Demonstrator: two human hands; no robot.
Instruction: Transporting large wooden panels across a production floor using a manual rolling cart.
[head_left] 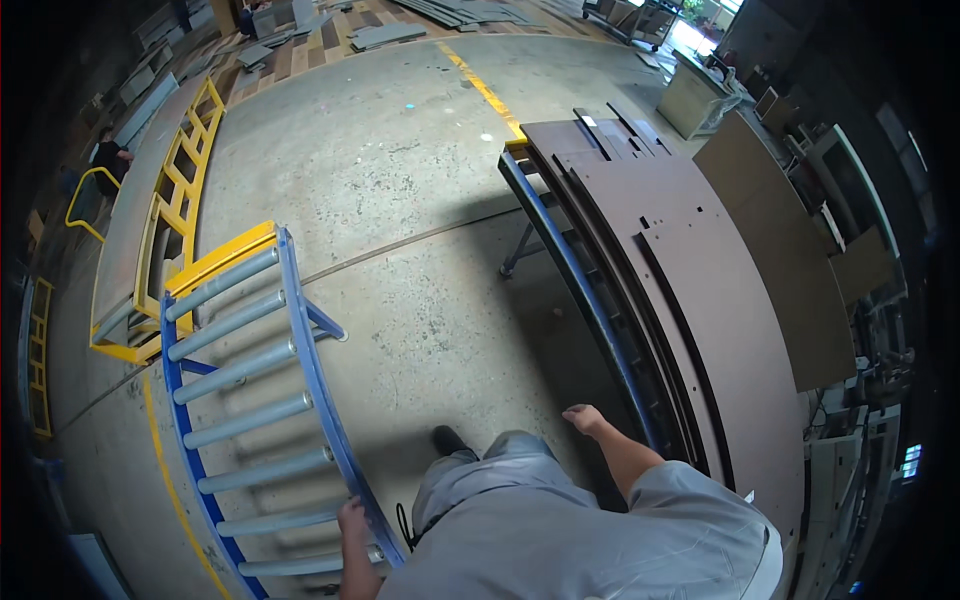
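Observation:
My left hand [352, 518] hangs low beside the blue side rail [325, 400] of a roller conveyor with grey metal rollers [248, 433]. Its fingers are small and partly turned away, and whether it touches the rail I cannot tell. Out over the concrete floor, my right hand [584, 418] has its fingers curled in, with nothing visible in them. Nearest to it is the blue edge rail [590, 320] of a second conveyor. On that one lie stacked large brown-grey panels [690, 260], some with small cut-outs.
Yellow framing [180, 190] borders a long bed at the far left, where a person [110, 155] stands. A brown board [770, 250] and machinery stand at the right. Conveyor legs [515, 255] reach the concrete floor [400, 310]. Loose grey boards [390, 37] lie at the back.

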